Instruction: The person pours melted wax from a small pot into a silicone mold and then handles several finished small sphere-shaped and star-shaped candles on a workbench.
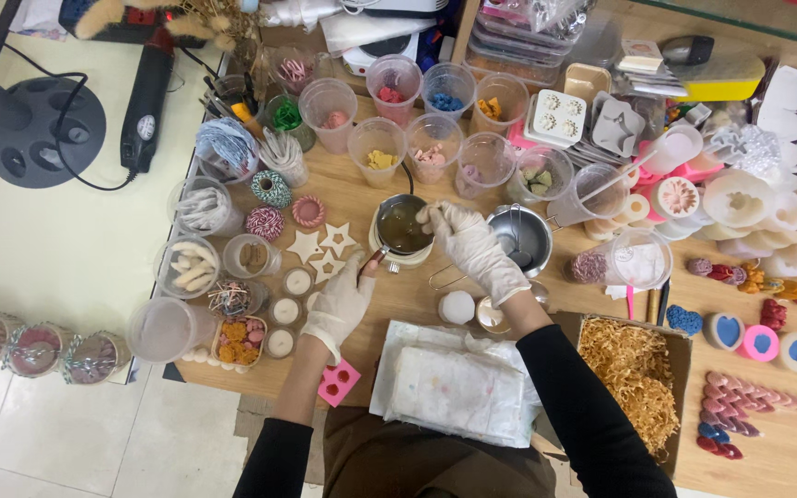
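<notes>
Both my hands wear white gloves. My left hand (339, 304) grips the handle of a small metal pot (402, 226) of clear yellowish liquid, which sits on a white base at the middle of the wooden table (417, 295). My right hand (472, 247) reaches over the pot's right rim, fingertips pinched together just above the liquid; whether it holds anything I cannot tell. A second, empty metal pot (526, 236) stands right beside it.
Several plastic cups (435, 138) of coloured bits line the back. White star shapes (325, 249), tealights (283, 312), twine spools and jars crowd the left. A pink mould (339, 382), folded cloth (454, 387), a box of straw (634, 378) and coloured moulds (758, 341) lie in front and to the right.
</notes>
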